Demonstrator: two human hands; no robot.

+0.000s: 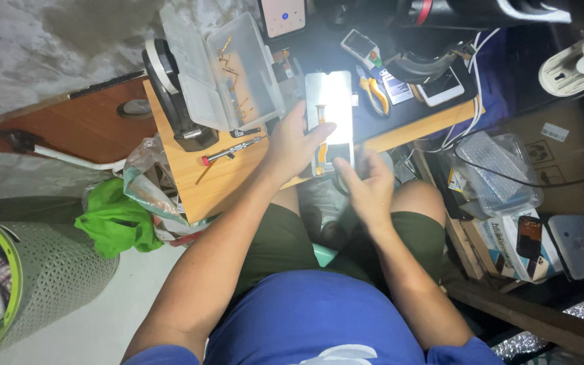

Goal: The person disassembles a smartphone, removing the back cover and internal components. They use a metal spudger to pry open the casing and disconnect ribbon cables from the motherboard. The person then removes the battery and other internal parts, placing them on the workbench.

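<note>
the person sat at the near edge of the wooden worktop [211,182], holding a phone display panel [330,101] out over that edge, above the lap. the panel's long axis ran away from the body, toward the far side of the worktop, its back face washed out by the lamp glare so only an orange ribbon strip down the middle showed. the left hand [292,145] was clamped on the panel's left edge, thumb across the face, fingers wrapped behind. the right hand [370,186] sat at the panel's near end, lower right, its fingers curled toward the bottom corner; whether they pinched it or only touched it i could not tell. the left hand was the nearer and firmer hold. a red-handled screwdriver [231,152] lay on the worktop just left of the left hand, below an open clear parts box [228,67]. yellow-handled pliers [373,94] lay just beyond the panel's right edge. the panel's near end was hidden behind the hands.
</note>
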